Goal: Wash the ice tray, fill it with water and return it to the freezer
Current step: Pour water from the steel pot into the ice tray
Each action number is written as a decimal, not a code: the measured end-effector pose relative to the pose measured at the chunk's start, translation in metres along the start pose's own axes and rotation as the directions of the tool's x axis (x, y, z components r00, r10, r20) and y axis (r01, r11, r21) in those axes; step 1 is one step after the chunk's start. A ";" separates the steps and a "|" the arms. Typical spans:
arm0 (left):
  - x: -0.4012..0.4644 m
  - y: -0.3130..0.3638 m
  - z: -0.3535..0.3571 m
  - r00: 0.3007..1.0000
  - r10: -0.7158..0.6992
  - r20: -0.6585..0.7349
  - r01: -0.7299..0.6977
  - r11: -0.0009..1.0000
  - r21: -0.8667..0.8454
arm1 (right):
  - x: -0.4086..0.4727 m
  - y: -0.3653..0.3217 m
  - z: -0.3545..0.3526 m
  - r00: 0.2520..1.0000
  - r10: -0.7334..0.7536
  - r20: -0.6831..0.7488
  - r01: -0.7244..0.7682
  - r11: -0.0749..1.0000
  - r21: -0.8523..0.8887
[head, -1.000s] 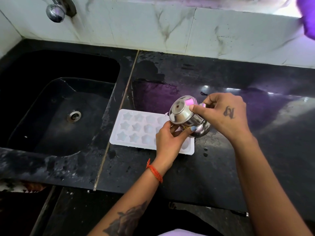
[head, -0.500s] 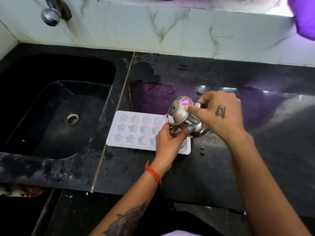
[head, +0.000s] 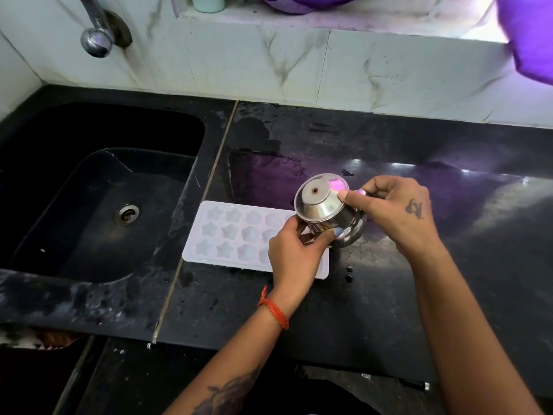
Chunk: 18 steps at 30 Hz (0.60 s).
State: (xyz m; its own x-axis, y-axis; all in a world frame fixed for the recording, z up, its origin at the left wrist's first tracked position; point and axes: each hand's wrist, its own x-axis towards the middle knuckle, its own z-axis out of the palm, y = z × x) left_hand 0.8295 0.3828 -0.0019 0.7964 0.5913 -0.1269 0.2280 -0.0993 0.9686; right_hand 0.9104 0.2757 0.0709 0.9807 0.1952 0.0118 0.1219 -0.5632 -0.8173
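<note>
A white ice tray [head: 230, 238] with star-shaped cells lies flat on the black counter [head: 389, 295], just right of the sink. Over its right end I hold a small steel pot [head: 326, 209] tipped on its side, its base facing left and up. My left hand [head: 294, 256] grips the pot from below and covers the tray's right cells. My right hand [head: 395, 214] grips the pot from the right, thumb on its shoulder. Whether water is in the cells is unclear.
A black sink [head: 98, 211] with a round drain [head: 127, 214] lies to the left. A steel tap [head: 97, 40] hangs from the tiled wall above it. A pale cup [head: 208, 3] and purple cloth [head: 529, 40] sit at the back ledge. Water drops mark the counter.
The pot has tipped slightly further, its base turning more toward me. Both hands keep their grip, and the tray has not moved on the counter.
</note>
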 end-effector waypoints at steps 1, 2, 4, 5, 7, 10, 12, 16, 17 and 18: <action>0.001 0.000 0.001 1.000 -0.007 0.010 0.007 1.000 -0.007 | 0.000 0.000 -0.001 1.000 -0.004 -0.007 0.004 1.000 -0.005; 0.000 0.000 0.003 1.000 -0.015 0.020 0.016 1.000 -0.021 | 0.000 0.000 -0.003 1.000 -0.012 -0.015 0.012 1.000 -0.015; 0.000 -0.001 0.008 0.999 -0.031 0.038 0.033 0.998 -0.052 | -0.001 -0.002 -0.006 0.999 -0.032 -0.029 0.030 0.997 -0.065; -0.001 -0.001 0.010 0.998 -0.039 0.048 0.042 0.997 -0.065 | -0.001 -0.004 -0.008 0.998 -0.044 -0.034 0.041 0.993 -0.107; -0.002 -0.001 0.014 0.996 -0.056 0.070 0.063 0.993 -0.099 | -0.002 -0.007 -0.011 0.997 -0.075 -0.035 0.067 0.979 -0.194; -0.005 -0.001 0.020 0.992 -0.084 0.099 0.100 0.979 -0.176 | -0.003 -0.010 -0.013 0.992 -0.124 -0.025 0.113 0.960 -0.257; -0.007 -0.003 0.023 0.989 -0.098 0.110 0.121 0.967 -0.226 | -0.003 -0.010 -0.014 0.991 -0.135 -0.013 0.126 0.951 -0.283; -0.010 -0.005 0.028 0.985 -0.112 0.131 0.147 0.945 -0.293 | -0.002 -0.010 -0.015 0.988 -0.156 0.018 0.152 0.918 -0.367; -0.010 -0.006 0.030 0.984 -0.115 0.135 0.152 0.940 -0.307 | -0.002 -0.010 -0.015 0.987 -0.162 0.024 0.158 0.910 -0.383; -0.010 -0.007 0.031 0.983 -0.117 0.139 0.157 0.934 -0.320 | -0.001 -0.010 -0.015 0.986 -0.166 0.029 0.164 0.903 -0.398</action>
State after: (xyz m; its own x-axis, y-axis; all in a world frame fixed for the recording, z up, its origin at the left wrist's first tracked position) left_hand 0.8368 0.3528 -0.0136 0.8344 0.4814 -0.2684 0.1588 0.2563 0.9535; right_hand 0.9105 0.2691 0.0872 0.9420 0.3093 0.1306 0.3316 -0.7958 -0.5068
